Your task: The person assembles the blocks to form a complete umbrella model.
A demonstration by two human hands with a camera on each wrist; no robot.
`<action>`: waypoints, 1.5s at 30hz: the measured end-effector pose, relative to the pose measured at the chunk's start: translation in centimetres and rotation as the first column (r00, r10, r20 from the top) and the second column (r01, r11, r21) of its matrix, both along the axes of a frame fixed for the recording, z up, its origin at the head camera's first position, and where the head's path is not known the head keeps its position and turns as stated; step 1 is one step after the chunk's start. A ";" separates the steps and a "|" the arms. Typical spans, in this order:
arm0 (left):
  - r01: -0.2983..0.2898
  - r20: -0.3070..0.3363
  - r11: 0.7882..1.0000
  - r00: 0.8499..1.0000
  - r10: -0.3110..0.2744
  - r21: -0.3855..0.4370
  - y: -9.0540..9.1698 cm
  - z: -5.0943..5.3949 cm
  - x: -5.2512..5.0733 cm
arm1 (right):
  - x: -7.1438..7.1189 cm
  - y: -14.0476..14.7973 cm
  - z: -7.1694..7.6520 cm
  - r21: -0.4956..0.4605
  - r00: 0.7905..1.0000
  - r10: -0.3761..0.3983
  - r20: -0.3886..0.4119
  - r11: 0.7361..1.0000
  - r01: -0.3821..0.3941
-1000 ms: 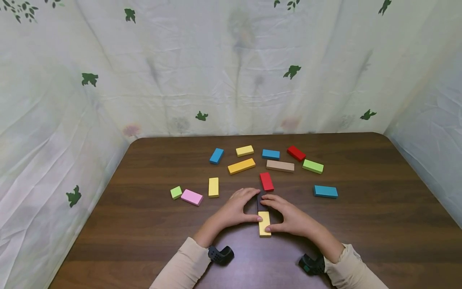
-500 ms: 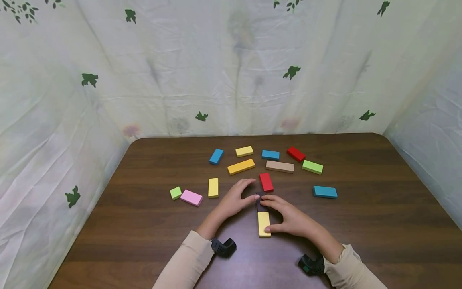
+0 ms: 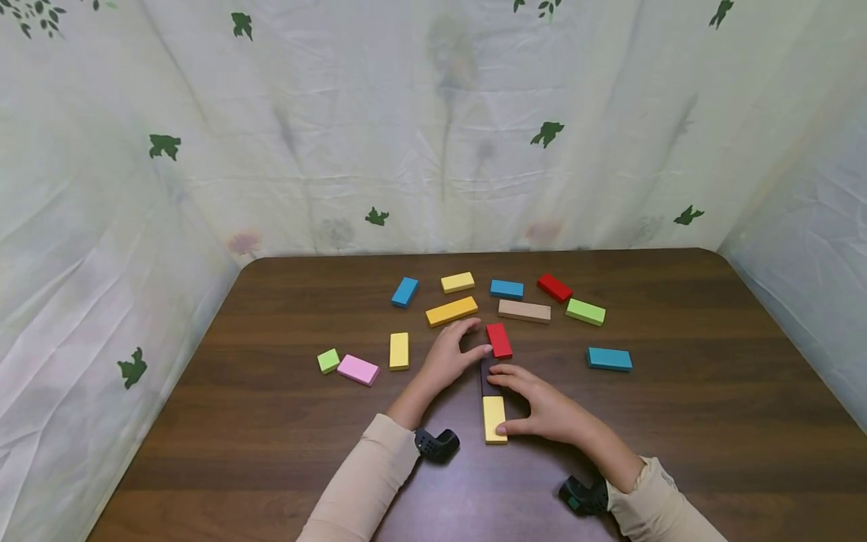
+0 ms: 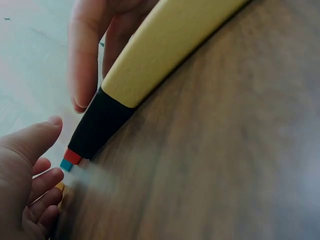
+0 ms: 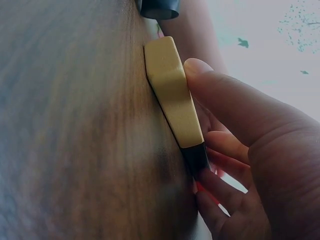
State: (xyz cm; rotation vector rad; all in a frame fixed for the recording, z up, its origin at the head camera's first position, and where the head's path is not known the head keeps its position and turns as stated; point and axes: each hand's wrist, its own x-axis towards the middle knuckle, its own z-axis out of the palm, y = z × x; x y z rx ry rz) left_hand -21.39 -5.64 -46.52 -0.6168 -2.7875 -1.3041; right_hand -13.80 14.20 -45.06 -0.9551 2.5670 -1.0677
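In the head view a yellow block (image 3: 494, 420) and a black block (image 3: 489, 380) lie end to end, with a red block (image 3: 499, 341) just past them, slightly angled. My right hand (image 3: 542, 403) rests at the row from the right, its thumb on the yellow block and its fingertips on the black one. The right wrist view shows that thumb (image 5: 220, 92) against the yellow block (image 5: 175, 95). My left hand (image 3: 452, 357) is beside the red block, thumb near its lower left corner and fingers spread, holding nothing. Whether the thumb touches it, I cannot tell.
Left of the hands lie a yellow block (image 3: 399, 351), a pink block (image 3: 357, 369) and a small green block (image 3: 328, 361). Several coloured blocks, including an orange one (image 3: 451, 311) and a beige one (image 3: 524, 311), are farther back. At right is a blue block (image 3: 609, 359).
My left hand has left the yellow and black blocks and moved forward to the red block's left side. My right hand stays in place, and the blocks have not visibly shifted.
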 end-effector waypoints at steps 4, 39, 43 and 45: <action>-0.020 -0.009 1.000 1.000 0.020 -0.005 0.4 0.0 -0.3 | 0.0 0.0 0.0 -0.002 1.000 0.001 0.000 1.000 -0.001; 0.008 0.073 0.998 0.997 -0.004 -0.064 0.3 0.3 -1.1 | 0.0 -0.1 -0.2 -0.004 1.000 -0.017 0.025 1.000 0.017; 0.031 0.069 0.998 0.997 -0.027 -0.062 0.1 0.2 -1.2 | 0.0 -0.1 -0.1 -0.014 1.000 -0.008 0.002 1.000 0.008; 0.040 0.064 0.997 0.997 -0.036 -0.064 0.0 0.2 -1.2 | 0.0 -0.1 -0.1 -0.017 1.000 -0.004 -0.006 1.000 0.004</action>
